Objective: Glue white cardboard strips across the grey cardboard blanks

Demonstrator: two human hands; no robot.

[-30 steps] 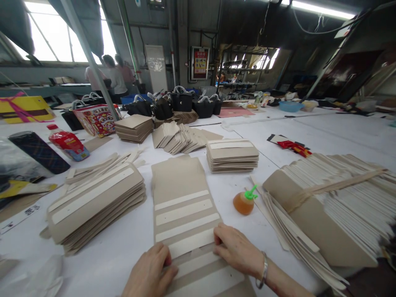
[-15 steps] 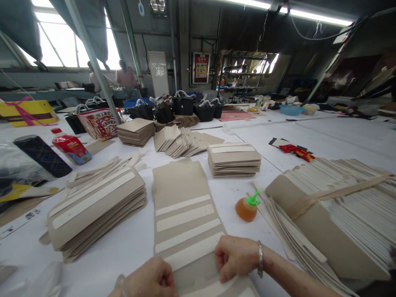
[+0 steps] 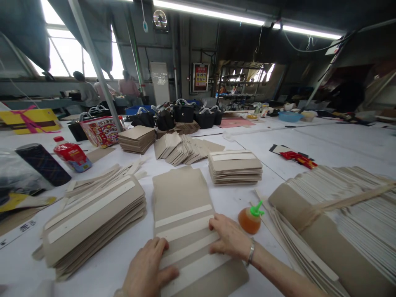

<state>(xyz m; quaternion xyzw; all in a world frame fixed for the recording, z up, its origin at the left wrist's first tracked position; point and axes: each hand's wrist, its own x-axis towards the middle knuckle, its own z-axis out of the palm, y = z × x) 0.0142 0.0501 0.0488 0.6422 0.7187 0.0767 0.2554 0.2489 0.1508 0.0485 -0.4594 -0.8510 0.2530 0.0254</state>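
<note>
A run of overlapping beige boards [image 3: 179, 185] with white strips lies in front of me on the white table. My left hand [image 3: 148, 264] rests at the left edge of the nearer boards, thumb spread from the fingers. On the opposite edge is my right hand [image 3: 230, 237], its fingertips touching a white strip [image 3: 185, 227] and its thumb apart. Both hands look open, though some fingertips are hidden. Just beyond the right hand stands a squat bottle of amber liquid [image 3: 249, 220] with a green nozzle.
Left is a stack of stripped boards [image 3: 95, 214]; a smaller stack [image 3: 235, 167] sits ahead. A tied bundle of boards [image 3: 337, 214] and loose strips [image 3: 303, 251] lie right. Further back are fanned boards [image 3: 182, 146], a red bottle [image 3: 71, 154], black bags [image 3: 182, 113] and people.
Both hands have moved forward along the boards, and their fingers have gone from curled to spread. The nearest board now lies flat over the row, its near end in view.
</note>
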